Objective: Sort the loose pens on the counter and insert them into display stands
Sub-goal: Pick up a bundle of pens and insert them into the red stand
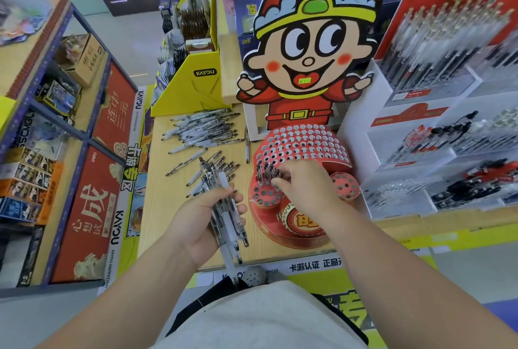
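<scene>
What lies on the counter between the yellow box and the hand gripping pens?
Loose pens: a heap by the yellow box, a smaller scatter nearer the left hand, in the head view.

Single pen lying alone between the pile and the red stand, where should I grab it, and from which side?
Pinch the single pen at mid-barrel from above, fingers on its left and right sides. It lies flat on the counter, pointing away from you, clear of the pile, so its middle is free; the red stand crowds its right.

Pen bundle [229, 222], loose pens [204, 130], display stand [344, 165]
</scene>
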